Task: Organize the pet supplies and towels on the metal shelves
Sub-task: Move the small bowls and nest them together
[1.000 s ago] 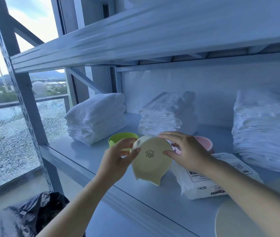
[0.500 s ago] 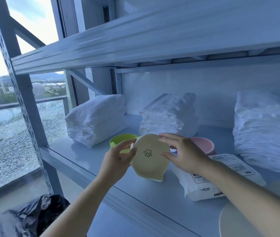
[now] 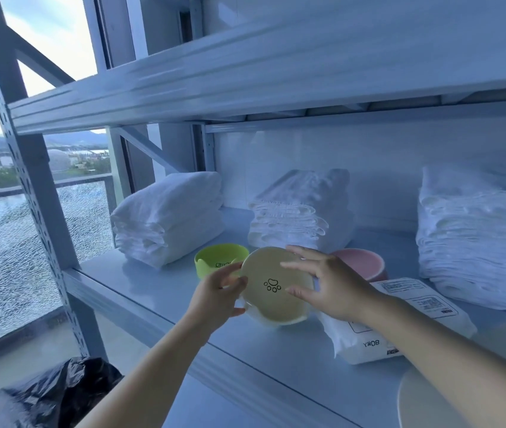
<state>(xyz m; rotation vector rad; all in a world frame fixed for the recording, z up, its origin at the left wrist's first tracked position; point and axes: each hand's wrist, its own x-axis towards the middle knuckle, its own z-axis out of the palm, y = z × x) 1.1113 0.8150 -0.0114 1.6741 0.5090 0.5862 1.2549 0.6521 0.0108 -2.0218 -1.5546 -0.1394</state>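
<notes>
Nearest you, below your left forearm, a black bag [image 3: 45, 393] lies on the floor, and under your right forearm the pale edge of a round object [image 3: 424, 400] shows at the frame's corner. Your left hand [image 3: 214, 296] pinches the left rim of the cream bowl [image 3: 276, 285], thumb on the paw-print base, the fingers curled behind it. Your right hand [image 3: 335, 287] is spread, with fingertips on the bowl's top edge and the thumb against its base on the right side. The bowl stands tilted on its rim, base facing you, its lower edge on or just above the shelf [image 3: 159, 291]; you cannot tell which. Just under your right wrist lies a white packet [image 3: 412, 322] flat on the shelf. Behind your left hand sits a green bowl [image 3: 219, 259]; behind your right hand, a pink bowl [image 3: 361, 262]. Farther back stand three white towel stacks: one [image 3: 168, 217] beyond your left hand, one [image 3: 301, 211] between the hands, and one [image 3: 474, 233] well right of your right hand.
</notes>
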